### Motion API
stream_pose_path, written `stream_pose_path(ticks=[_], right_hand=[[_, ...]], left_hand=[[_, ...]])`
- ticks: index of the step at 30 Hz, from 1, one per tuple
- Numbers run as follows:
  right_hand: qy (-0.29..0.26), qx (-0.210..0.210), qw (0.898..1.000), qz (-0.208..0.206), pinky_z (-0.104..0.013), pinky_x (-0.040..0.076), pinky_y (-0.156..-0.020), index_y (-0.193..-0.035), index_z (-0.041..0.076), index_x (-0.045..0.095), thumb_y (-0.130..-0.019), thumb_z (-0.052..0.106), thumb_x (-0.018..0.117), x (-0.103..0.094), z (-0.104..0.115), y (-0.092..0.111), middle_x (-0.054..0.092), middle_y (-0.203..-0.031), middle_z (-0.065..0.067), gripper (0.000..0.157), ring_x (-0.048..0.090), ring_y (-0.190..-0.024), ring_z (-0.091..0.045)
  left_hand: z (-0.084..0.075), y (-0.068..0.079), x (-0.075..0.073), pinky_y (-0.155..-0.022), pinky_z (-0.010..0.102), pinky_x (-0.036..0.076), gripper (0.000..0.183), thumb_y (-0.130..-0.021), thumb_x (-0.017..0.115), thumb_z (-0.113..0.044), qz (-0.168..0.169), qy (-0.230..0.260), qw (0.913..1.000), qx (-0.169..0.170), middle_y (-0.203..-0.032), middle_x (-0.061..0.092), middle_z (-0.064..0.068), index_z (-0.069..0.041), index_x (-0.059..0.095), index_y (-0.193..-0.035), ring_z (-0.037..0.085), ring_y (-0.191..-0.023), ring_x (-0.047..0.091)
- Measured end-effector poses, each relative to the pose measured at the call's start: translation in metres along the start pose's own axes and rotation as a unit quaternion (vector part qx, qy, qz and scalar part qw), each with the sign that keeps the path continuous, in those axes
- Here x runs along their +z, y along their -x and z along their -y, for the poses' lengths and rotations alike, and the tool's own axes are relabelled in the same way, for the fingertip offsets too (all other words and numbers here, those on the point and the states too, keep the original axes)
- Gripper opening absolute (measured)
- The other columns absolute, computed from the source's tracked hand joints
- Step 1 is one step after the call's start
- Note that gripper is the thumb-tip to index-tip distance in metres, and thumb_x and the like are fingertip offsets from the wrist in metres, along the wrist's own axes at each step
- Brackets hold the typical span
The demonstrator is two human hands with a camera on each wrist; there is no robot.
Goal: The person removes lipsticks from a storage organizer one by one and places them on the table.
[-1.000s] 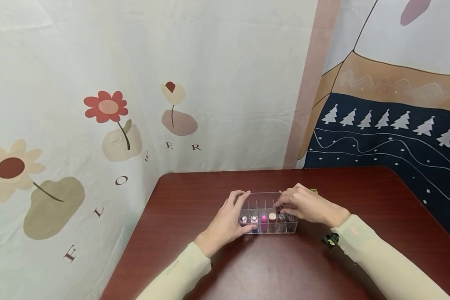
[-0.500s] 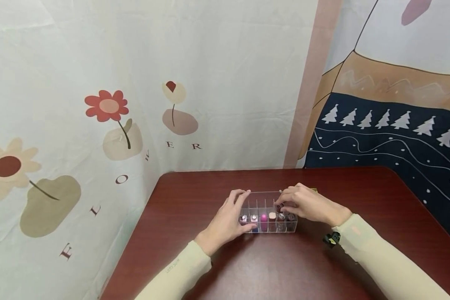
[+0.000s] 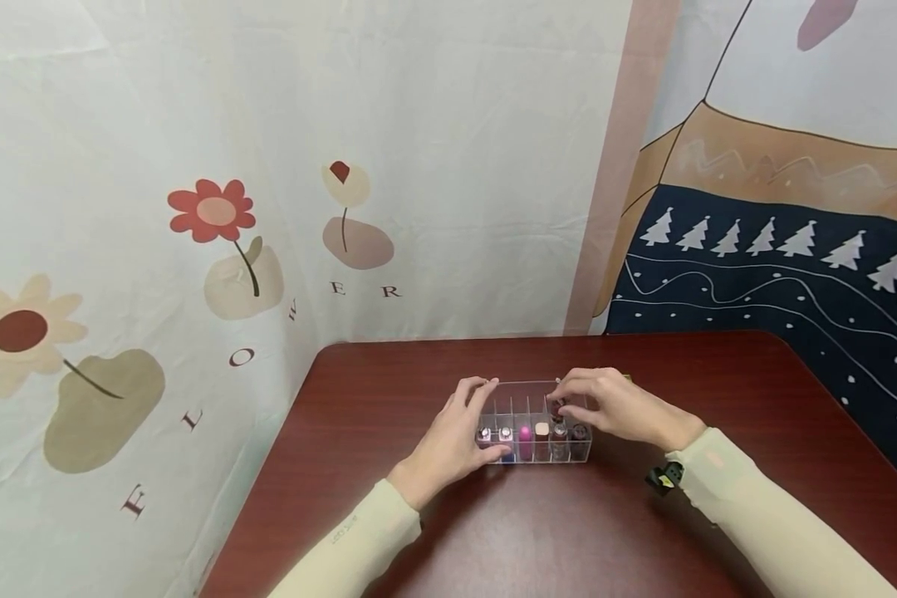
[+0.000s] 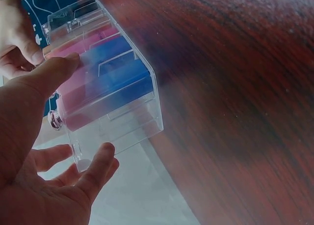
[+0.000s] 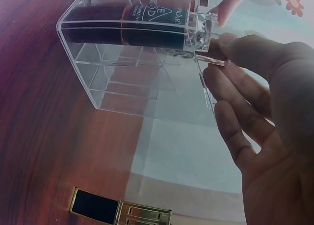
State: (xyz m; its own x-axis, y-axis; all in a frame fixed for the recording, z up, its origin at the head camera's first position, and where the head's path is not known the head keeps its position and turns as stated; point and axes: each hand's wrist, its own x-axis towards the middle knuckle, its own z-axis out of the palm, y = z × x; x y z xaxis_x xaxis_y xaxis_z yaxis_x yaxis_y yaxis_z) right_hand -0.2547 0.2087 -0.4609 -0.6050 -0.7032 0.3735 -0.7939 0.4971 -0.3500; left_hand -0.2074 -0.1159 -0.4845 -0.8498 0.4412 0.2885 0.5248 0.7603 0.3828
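A clear acrylic lipstick organizer (image 3: 519,405) stands on the table, with several lipsticks upright in its front row. Its left end is gripped by my left hand (image 3: 452,436), thumb at the front and fingers over the back; the left wrist view shows the thumb beside pink-and-blue tubes (image 4: 110,70). My right hand (image 3: 616,404) is over the back right compartments, thumb and fingers spread around the top of a dark lipstick (image 3: 558,408). In the right wrist view a black lettered lipstick tube (image 5: 154,29) sits in the end compartment, near the right thumb; the fingertips are partly hidden.
A gold-and-black lipstick (image 5: 120,208) lies on the table just beyond the organizer's right end, mostly behind the right hand in the head view. The dark red wooden table (image 3: 531,531) meets a printed cloth backdrop (image 3: 456,166) behind and at left.
My right thumb and fingers have spread apart around the dark lipstick in the back row, and the hand has shifted slightly right. The left hand and organizer have stayed put.
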Motion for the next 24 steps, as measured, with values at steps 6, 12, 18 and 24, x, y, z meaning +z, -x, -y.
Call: stream_pose_path(ticks=[6,12,18,24], right_hand=[[-0.026,-0.005,0.999,-0.035,-0.033,0.073,-0.088,-0.126,0.011,0.089,-0.095,0.004,0.096,0.000,-0.001,0.001,0.086,-0.119,0.002,0.032,0.080,-0.103,-0.010],[-0.029,-0.045,0.995,-0.086,-0.035,0.070,-0.079,-0.125,0.012,0.088,-0.095,0.000,0.094,-0.002,-0.004,0.002,0.086,-0.116,0.001,0.032,0.079,-0.098,-0.008],[-0.036,-0.057,0.991,-0.120,-0.028,0.069,-0.078,-0.125,0.012,0.086,-0.090,-0.006,0.096,-0.005,-0.007,0.003,0.086,-0.114,-0.001,0.041,0.077,-0.092,-0.006],[-0.039,-0.060,0.987,-0.145,-0.022,0.067,-0.082,-0.118,0.011,0.084,-0.087,-0.008,0.097,-0.011,-0.006,0.004,0.087,-0.111,-0.001,0.039,0.080,-0.091,-0.008]], left_hand=[[-0.001,0.000,-0.001,-0.120,0.052,0.063,0.107,-0.090,0.105,-0.035,0.002,0.003,1.0000,-0.003,-0.166,0.052,0.017,-0.011,0.046,-0.176,0.041,-0.143,0.067],[-0.001,0.001,0.000,-0.120,0.055,0.063,0.107,-0.089,0.105,-0.035,0.000,0.006,1.0000,0.000,-0.166,0.053,0.017,-0.010,0.047,-0.175,0.042,-0.143,0.067],[-0.001,0.001,0.000,-0.121,0.054,0.062,0.107,-0.089,0.105,-0.034,-0.002,0.007,1.0000,0.001,-0.166,0.053,0.018,-0.009,0.047,-0.175,0.042,-0.144,0.067],[-0.002,0.001,0.001,-0.121,0.054,0.062,0.107,-0.089,0.105,-0.035,0.000,0.007,1.0000,0.000,-0.166,0.052,0.018,-0.009,0.046,-0.176,0.042,-0.145,0.066]])
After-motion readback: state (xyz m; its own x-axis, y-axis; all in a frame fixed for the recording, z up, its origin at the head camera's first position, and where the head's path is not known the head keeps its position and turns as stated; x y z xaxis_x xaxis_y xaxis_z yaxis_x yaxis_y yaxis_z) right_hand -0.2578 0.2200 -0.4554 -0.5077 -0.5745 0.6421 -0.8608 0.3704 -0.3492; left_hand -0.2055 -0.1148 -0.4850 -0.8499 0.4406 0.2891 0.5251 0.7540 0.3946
